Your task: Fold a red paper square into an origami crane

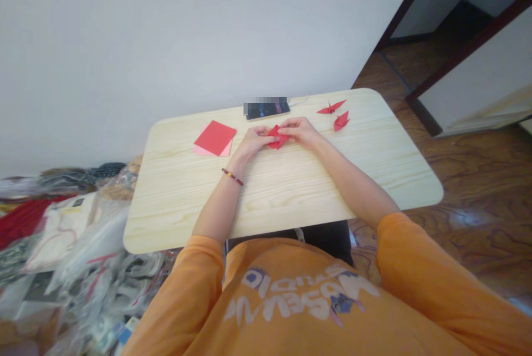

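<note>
Between my two hands is a small piece of folded red paper (277, 144), held just over the middle of the table. My left hand (254, 141) pinches its left side, the thumb lying across the front. From the right, my right hand (302, 131) grips the upper right part with thumb and fingertips. Part of the paper is hidden behind the fingers. Two folded red paper cranes lie at the far right: one with spread wings (331, 107), and a more compact one (341, 121) nearer to me.
On the left of the pale wooden table (174, 201) lies a stack of red and pink square paper (215, 138). A phone (267, 108) with a white cable rests behind my hands, near the wall. Bagged items (91, 245) are heaped left of the table.
</note>
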Tool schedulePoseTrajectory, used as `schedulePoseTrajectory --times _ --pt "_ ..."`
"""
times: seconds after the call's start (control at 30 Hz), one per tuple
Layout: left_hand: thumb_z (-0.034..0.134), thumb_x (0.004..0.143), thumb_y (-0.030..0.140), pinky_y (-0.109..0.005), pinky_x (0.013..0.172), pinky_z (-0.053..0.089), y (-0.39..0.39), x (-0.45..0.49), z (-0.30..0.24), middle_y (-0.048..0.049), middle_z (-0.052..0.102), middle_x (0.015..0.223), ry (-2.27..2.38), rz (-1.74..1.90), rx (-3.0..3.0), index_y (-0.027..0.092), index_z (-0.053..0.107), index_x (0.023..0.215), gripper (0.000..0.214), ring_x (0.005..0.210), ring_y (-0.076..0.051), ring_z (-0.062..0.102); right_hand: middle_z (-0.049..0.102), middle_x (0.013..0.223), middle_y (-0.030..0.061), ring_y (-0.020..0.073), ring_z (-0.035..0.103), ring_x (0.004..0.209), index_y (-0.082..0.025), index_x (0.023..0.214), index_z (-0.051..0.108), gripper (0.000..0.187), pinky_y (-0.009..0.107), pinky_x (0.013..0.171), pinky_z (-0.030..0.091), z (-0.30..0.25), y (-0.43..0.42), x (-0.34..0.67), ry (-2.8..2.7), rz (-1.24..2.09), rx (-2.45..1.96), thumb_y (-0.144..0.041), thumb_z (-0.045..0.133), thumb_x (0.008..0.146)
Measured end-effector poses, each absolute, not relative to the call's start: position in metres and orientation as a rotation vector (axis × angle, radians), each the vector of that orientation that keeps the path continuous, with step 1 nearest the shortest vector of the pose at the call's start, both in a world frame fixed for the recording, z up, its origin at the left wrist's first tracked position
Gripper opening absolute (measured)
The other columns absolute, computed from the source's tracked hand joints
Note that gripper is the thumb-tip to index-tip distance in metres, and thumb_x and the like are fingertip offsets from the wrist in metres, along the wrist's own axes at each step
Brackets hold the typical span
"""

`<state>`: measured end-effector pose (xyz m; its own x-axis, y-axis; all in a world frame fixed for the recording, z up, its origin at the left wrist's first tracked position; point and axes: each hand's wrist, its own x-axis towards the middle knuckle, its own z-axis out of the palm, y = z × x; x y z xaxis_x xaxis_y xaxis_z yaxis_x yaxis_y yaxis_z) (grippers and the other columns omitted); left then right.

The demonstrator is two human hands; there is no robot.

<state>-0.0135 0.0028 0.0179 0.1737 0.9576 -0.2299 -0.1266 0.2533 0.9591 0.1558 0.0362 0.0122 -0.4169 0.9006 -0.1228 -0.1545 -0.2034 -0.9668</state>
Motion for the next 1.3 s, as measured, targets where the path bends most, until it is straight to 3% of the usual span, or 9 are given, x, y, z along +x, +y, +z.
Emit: schedulePoseTrajectory --times 0.83,1.3 --pt "0.084 0.045 0.017 -0.024 0.065 0.05 0.0048 -0.0139 0.0178 0.0002 0.069 0.065 1.099 0.978 0.963 0.013 0.063 0.077 0.038 0.057 -0.011 0.062 0.062 0.055 0.0014 0.0054 0.045 0.044 -0.011 0.068 0.066 0.035 0.02 0.04 0.027 0.006 0.0381 0.1554 -1.308 1.686 -0.952 -0.034 0.086 0.05" --pt "0.079 0.049 0.012 -0.022 0.055 0.047 0.0047 -0.0118 0.018 -0.0008 0.069 0.062 1.125 0.951 0.968 0.012 0.062 0.077 0.033 0.053 -0.011 0.062 0.056 0.05 -0.0025 0.0049 0.041 0.04 -0.014 0.064 0.062 0.022 0.018 0.036 0.026 0.0076 0.0359 0.1477 -1.226 1.619 -0.964 -0.027 0.079 0.058"
